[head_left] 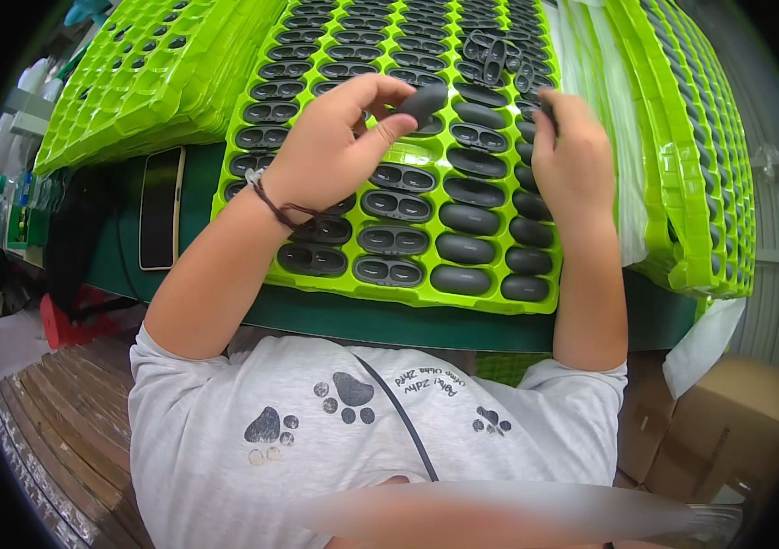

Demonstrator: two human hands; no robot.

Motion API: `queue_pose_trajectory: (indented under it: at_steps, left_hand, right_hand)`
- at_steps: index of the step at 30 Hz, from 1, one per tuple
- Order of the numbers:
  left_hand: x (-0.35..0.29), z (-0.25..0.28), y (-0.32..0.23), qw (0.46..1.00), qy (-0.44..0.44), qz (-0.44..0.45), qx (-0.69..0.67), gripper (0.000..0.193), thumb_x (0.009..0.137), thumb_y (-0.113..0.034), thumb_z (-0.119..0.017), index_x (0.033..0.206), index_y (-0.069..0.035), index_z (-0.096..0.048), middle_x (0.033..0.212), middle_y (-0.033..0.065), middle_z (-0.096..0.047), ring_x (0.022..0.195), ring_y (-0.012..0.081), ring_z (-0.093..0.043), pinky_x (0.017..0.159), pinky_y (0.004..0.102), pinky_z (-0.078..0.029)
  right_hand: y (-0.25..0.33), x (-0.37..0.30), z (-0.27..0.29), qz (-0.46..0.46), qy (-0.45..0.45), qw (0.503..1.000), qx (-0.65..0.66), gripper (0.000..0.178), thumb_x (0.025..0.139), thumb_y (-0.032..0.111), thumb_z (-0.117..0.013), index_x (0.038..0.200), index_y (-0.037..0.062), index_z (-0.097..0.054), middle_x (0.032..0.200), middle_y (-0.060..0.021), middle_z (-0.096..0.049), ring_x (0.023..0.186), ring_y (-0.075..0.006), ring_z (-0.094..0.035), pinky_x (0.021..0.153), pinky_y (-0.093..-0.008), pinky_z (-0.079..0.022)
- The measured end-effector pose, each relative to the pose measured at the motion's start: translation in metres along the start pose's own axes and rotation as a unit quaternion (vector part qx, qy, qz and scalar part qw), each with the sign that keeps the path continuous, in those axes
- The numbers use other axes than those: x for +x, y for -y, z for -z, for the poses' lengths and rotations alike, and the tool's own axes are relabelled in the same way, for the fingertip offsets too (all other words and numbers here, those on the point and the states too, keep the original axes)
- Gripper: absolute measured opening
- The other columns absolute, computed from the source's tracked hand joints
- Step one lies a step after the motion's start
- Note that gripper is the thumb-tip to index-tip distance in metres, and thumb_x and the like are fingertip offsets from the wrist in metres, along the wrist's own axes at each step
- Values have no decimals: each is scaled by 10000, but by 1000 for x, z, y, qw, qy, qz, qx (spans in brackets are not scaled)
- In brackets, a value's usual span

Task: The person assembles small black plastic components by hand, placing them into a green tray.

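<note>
My left hand [334, 137], over the middle of a bright green tray [389, 297], pinches a dark grey oval earbud case shell [426, 102] between thumb and fingers. Toward the tray's right edge is my right hand [574, 151], its thumb and fingers closed around a dark piece [547, 108]; its shape is mostly hidden by the fingers. The tray's left columns hold dark inserts with two earbud hollows [392, 240]. Smooth rounded case shells [464, 249] fill much of the right columns. Several loose inserts [492, 57] lie heaped farther back on the tray.
Stacked green trays [142, 78] stand at the left. More stacked trays [682, 183] rise at the right, beside translucent plastic sheeting [601, 55]. A phone [161, 209] lies on the dark green table [316, 316]. Cardboard boxes [728, 412] sit lower right.
</note>
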State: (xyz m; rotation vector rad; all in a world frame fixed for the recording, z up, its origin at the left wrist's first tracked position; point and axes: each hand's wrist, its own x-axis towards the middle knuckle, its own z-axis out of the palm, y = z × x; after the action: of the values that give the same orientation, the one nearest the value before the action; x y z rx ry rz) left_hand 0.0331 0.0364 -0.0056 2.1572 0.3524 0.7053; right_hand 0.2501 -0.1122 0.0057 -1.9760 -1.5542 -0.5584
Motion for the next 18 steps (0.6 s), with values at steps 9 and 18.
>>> queue_pose_trajectory:
  at_steps: [9,18]
  left_hand:
    - [18,-7,-43,862,-25,217,-458,389,1017,-162,-469,1390,-81,-396,1182,101,-625,801,59,-569,717,188,-471]
    - [30,-36,-17,853,28,209,-477,406,1027,-227,-451,1416,-119,-404,1232,89,-615,1082,137,-594,858,273,-479]
  right_hand:
    - [3,10,-12,-244,136,537,796,352,974,140,-561,1295,-4,-543,996,-104,-671,775,-98,-634,583,-201,-529]
    - [1,2,-23,-259,121,497,819,267,964,71,-534,1218,-8,-557,971,-65,-629,837,-147,-644,733,-285,-592]
